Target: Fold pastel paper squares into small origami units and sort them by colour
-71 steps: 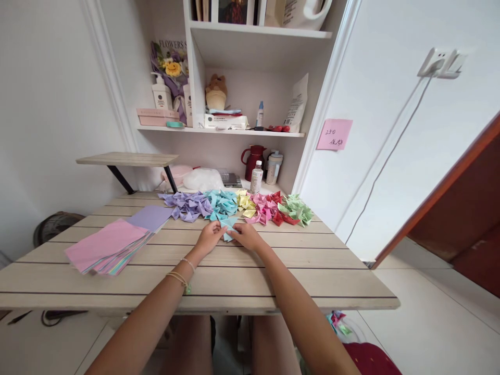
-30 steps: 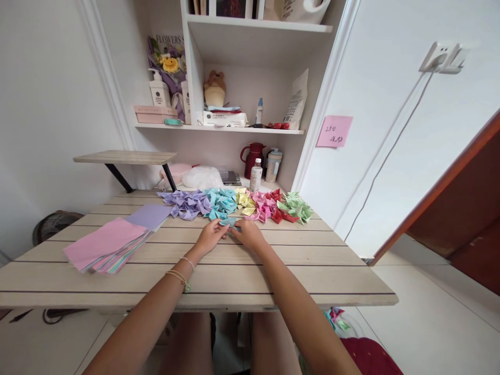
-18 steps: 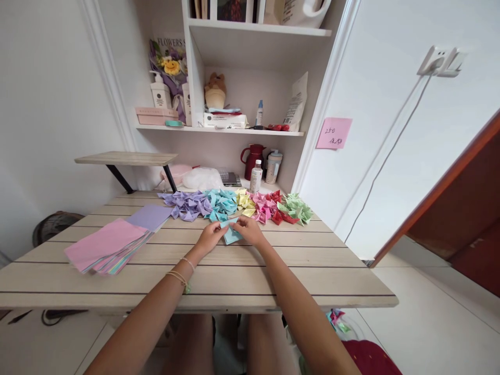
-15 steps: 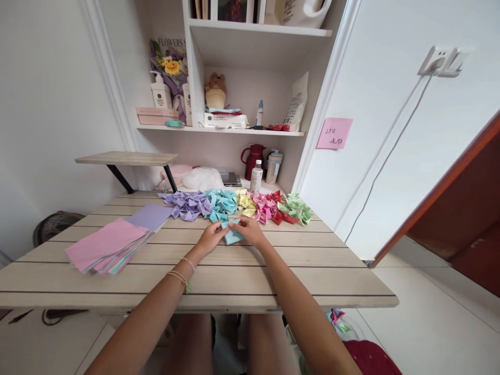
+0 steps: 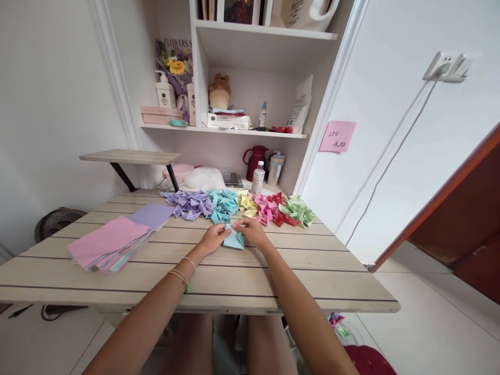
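Note:
A small light-blue sheet of folding paper [image 5: 234,240], partly folded, lies between my two hands over the table's middle. My left hand [image 5: 213,237] pinches its left edge, thumb on top. My right hand [image 5: 251,231] has its fingers closed at the paper's upper right edge; the fingertips partly hide the fold. Just beyond my hands is a row of folded paper pieces: a purple pile [image 5: 191,204], a blue pile [image 5: 222,204], yellow pieces [image 5: 246,201], pink pieces [image 5: 265,209], red pieces [image 5: 288,219] and a green pile [image 5: 297,210].
A fanned stack of coloured paper sheets [image 5: 109,242] lies on the table's left. Behind it stands a small raised shelf [image 5: 130,157] on black legs. A bottle [image 5: 258,178], a red jug [image 5: 255,162] and a tumbler [image 5: 276,169] stand at the back.
The blue paper has turned in my hands, and a slanted fold now shows at its right side. My right fingers have shifted slightly along its top edge. The view has tilted slightly.

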A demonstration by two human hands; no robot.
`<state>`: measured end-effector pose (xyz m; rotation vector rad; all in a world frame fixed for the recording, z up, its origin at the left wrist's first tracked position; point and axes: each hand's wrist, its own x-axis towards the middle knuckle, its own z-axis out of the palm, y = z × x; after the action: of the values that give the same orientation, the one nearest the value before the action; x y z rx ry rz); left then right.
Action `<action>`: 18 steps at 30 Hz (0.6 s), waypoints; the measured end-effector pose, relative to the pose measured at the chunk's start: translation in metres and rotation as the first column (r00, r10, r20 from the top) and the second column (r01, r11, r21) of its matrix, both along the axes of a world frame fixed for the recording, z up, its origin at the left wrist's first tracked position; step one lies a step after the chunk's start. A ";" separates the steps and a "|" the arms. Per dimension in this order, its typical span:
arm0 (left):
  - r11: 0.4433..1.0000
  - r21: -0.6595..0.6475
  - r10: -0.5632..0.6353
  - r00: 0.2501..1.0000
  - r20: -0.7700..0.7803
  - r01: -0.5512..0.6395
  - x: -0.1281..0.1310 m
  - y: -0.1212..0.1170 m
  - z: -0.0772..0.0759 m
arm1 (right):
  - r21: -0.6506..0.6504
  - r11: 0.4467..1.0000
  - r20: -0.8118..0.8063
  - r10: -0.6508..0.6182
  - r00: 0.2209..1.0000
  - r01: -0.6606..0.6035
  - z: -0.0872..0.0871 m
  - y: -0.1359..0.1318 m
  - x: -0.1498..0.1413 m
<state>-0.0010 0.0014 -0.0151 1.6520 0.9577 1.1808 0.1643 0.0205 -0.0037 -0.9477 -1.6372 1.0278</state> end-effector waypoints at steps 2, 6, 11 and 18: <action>1.000 -0.003 0.002 1.000 0.016 -0.001 0.000 0.000 0.000 | -0.030 0.999 -0.020 -0.015 1.000 0.014 0.001 -0.001 -0.001; 0.997 -0.004 0.080 0.995 0.060 -0.080 -0.001 0.003 -0.001 | -0.141 0.990 -0.137 -0.019 0.990 0.000 0.004 -0.001 -0.002; 0.989 -0.018 0.150 0.984 0.096 -0.149 -0.003 0.004 0.000 | -0.253 0.960 -0.289 0.043 0.956 -0.120 0.007 -0.002 -0.001; 0.977 -0.060 0.213 0.967 0.143 -0.206 -0.003 0.002 0.003 | -0.332 0.923 -0.309 0.090 0.947 -0.196 0.010 -0.006 -0.001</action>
<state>-0.0038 0.0030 -0.0124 1.4315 1.0751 1.3931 0.1634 0.0143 0.0066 -0.8676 -1.3124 1.5310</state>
